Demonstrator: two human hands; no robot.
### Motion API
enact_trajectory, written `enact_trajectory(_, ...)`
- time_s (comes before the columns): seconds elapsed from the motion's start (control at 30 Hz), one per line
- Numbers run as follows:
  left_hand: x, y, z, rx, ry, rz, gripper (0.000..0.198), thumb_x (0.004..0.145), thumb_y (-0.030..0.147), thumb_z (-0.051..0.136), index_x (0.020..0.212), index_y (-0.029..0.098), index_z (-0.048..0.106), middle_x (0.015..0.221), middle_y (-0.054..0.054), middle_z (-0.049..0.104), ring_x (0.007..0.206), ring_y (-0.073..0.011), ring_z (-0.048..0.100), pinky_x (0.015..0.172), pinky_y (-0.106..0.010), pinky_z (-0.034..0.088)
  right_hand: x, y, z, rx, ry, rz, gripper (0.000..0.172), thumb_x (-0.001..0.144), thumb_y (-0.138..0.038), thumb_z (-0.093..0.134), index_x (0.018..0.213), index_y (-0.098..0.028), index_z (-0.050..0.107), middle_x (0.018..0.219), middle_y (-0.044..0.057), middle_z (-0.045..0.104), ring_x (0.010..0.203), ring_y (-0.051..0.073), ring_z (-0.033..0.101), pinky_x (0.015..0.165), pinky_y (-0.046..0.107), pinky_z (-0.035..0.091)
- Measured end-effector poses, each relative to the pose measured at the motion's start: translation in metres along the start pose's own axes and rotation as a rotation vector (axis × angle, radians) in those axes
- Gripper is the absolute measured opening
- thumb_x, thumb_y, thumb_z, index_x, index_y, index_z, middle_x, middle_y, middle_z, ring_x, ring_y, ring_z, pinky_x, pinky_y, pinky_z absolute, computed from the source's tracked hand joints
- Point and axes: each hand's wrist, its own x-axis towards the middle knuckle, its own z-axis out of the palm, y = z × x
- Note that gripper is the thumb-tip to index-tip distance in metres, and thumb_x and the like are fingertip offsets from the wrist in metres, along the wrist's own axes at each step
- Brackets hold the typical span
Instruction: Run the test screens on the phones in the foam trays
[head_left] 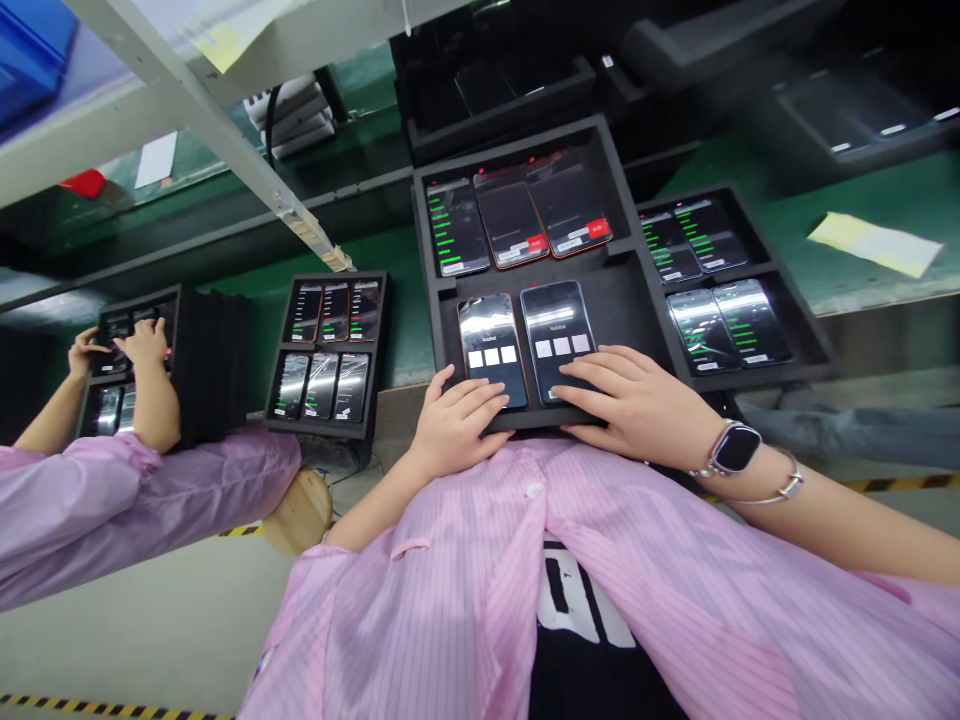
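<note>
Left hand (457, 425) and right hand (630, 392) both rest at the near side of a black foam tray (442, 240). Grip open on both sides: fingers laid flat, not closed round anything.

Two smartphones lie side by side in the tray's near compartment, screens up and lit, each showing three white squares. Left phone (491, 345): left-hand fingertips touching its lower right part. Right phone (556, 330): right-hand fingers across its lower half, hiding the bottom edge.

Far compartment of the same tray: three phones (510, 225) with green text lines on screen, just beyond the hands and not touching them.

Smartwatch (735, 448) and bangle (780, 490) on the right wrist; pink striped smock (465, 590) on the person.

On the green surface (885, 180): a four-phone tray (806, 340) to the right, a six-phone tray (324, 340) to the left. Further left, a co-worker's hands (142, 345) rest on another tray.
</note>
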Motion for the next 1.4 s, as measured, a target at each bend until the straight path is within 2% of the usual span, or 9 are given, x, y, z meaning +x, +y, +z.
enact_trajectory(0.67, -0.002, 0.0, 0.004, -0.075, -0.107, -0.102, 0.033, 0.093, 0.05, 0.071, 0.117, 0.028, 0.078, 0.123, -0.003, 0.081, 0.114, -0.0275, 0.077, 0.123, -0.059, 0.041, 0.001, -0.001, -0.005, 0.01, 0.0, -0.001, 0.03, 0.095, -0.037, 0.071, 0.115, -0.015, 0.076, 0.126, 0.017, 0.072, 0.117, 0.035, 0.065, 0.107, 0.055, 0.053)
enact_trajectory(0.83, -0.002, 0.003, -0.001, -0.06, -0.082, -0.059, 0.034, 0.095, 0.051, 0.069, 0.117, 0.027, 0.077, 0.122, -0.003, 0.081, 0.111, -0.0257, 0.077, 0.124, -0.056, 0.039, 0.001, -0.002, -0.005, 0.008, -0.014, 0.007, 0.029, 0.096, -0.037, 0.07, 0.115, -0.017, 0.075, 0.126, 0.016, 0.072, 0.117, 0.034, 0.065, 0.106, 0.054, 0.054)
enact_trajectory(0.93, 0.006, 0.003, -0.013, -0.071, -0.073, -0.079, 0.05, 0.095, 0.062, 0.066, 0.127, 0.024, 0.074, 0.133, -0.008, 0.076, 0.125, -0.0283, 0.069, 0.125, -0.054, 0.038, 0.001, -0.002, -0.006, 0.014, -0.022, 0.01, 0.029, 0.096, -0.038, 0.069, 0.116, -0.017, 0.075, 0.128, 0.016, 0.071, 0.118, 0.034, 0.065, 0.106, 0.055, 0.053)
enact_trajectory(1.0, 0.015, 0.001, -0.02, -0.034, -0.085, -0.175, 0.063, 0.093, 0.069, 0.065, 0.138, 0.024, 0.07, 0.148, -0.012, 0.066, 0.141, -0.0335, 0.057, 0.127, -0.057, 0.034, 0.0, -0.001, -0.006, 0.023, -0.024, 0.011, 0.03, 0.096, -0.038, 0.07, 0.116, -0.016, 0.075, 0.128, 0.017, 0.071, 0.118, 0.035, 0.065, 0.106, 0.056, 0.054)
enact_trajectory(1.07, 0.023, -0.001, -0.022, 0.031, -0.135, -0.287, 0.066, 0.092, 0.071, 0.066, 0.141, 0.027, 0.068, 0.16, -0.013, 0.054, 0.152, -0.0389, 0.042, 0.129, -0.062, 0.026, 0.0, -0.001, -0.006, 0.035, -0.025, 0.01, 0.03, 0.095, -0.038, 0.071, 0.116, -0.016, 0.074, 0.128, 0.017, 0.071, 0.118, 0.035, 0.065, 0.107, 0.056, 0.053)
enact_trajectory(1.13, 0.028, -0.003, -0.021, 0.062, -0.212, -0.35, 0.064, 0.091, 0.072, 0.067, 0.138, 0.028, 0.07, 0.164, -0.013, 0.048, 0.157, -0.0432, 0.033, 0.129, -0.068, 0.021, -0.001, -0.002, -0.004, 0.049, -0.008, 0.027, 0.034, 0.096, -0.04, 0.07, 0.12, -0.017, 0.073, 0.131, 0.018, 0.07, 0.123, 0.036, 0.064, 0.111, 0.058, 0.051)
enact_trajectory(1.2, 0.028, -0.005, -0.019, 0.051, -0.256, -0.354, 0.064, 0.09, 0.074, 0.067, 0.133, 0.027, 0.073, 0.165, -0.015, 0.046, 0.158, -0.0463, 0.028, 0.128, -0.072, 0.019, -0.001, -0.004, -0.003, 0.071, 0.029, 0.076, 0.046, 0.097, -0.05, 0.068, 0.13, -0.019, 0.068, 0.141, 0.018, 0.066, 0.134, 0.038, 0.059, 0.117, 0.064, 0.045)
enact_trajectory(1.3, 0.03, -0.01, -0.019, 0.011, -0.218, -0.326, 0.072, 0.088, 0.078, 0.065, 0.139, 0.027, 0.068, 0.167, -0.016, 0.042, 0.158, -0.0458, 0.028, 0.128, -0.073, 0.02, 0.004, -0.003, -0.003, 0.131, 0.028, 0.159, 0.071, 0.098, -0.068, 0.058, 0.147, -0.017, 0.055, 0.15, 0.021, 0.06, 0.148, 0.043, 0.048, 0.122, 0.072, 0.036)
enact_trajectory(1.4, 0.05, -0.026, -0.019, 0.0, -0.165, -0.299, 0.082, 0.086, 0.082, 0.064, 0.147, 0.027, 0.061, 0.167, -0.017, 0.043, 0.158, -0.0442, 0.029, 0.129, -0.07, 0.02, 0.018, 0.015, -0.008, 0.182, -0.01, 0.183, 0.073, 0.1, -0.068, 0.052, 0.15, -0.015, 0.05, 0.141, 0.021, 0.066, 0.148, 0.043, 0.049, 0.123, 0.073, 0.032)
